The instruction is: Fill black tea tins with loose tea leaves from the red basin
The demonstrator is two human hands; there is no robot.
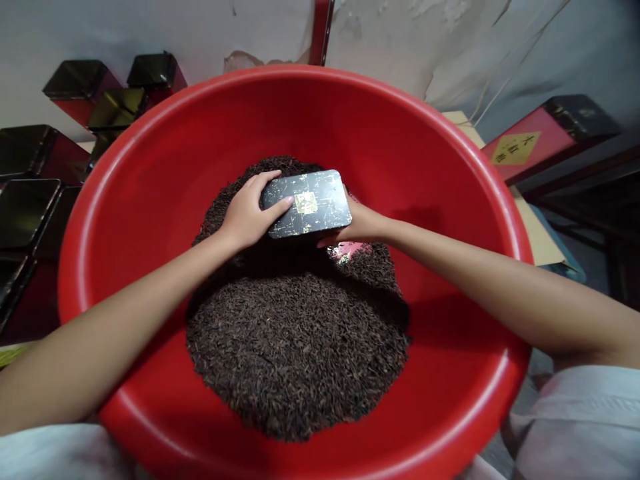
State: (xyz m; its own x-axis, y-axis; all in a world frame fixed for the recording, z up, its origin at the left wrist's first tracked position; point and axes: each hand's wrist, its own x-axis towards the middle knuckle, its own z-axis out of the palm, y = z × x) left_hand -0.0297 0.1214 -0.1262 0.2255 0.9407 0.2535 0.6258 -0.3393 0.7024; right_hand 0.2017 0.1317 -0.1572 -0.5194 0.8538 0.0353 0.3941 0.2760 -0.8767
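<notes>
Left hand [251, 210]: clasping black-topped tin [320, 207] at left end
Right hand [364, 221]: curled around its right end
Tin: above loose tea [295, 347], far in red basin [320, 110]
Progress: much tea left loose; fill level hidden

Pale glare brightens the tin [315, 203] in dim light
</notes>
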